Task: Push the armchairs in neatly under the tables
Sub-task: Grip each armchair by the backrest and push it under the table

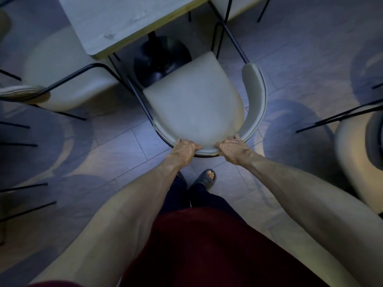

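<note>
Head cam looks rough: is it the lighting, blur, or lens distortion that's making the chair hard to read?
Head view: dim, bluish light with large round shadows on the floor; wide-angle bending at the edges; slight softness on the armchair seat. Both hands, left hand and right hand, read clearly on its curved backrest.

An armchair (194, 104) stood at centre, its far seat edge just short of the surface (124, 19) and over the pedestal base (161, 59). The left hand (184, 149) and right hand (232, 150) gripped its near backrest rim. A second armchair (62, 79) sat left, another (360, 154) right.
</note>
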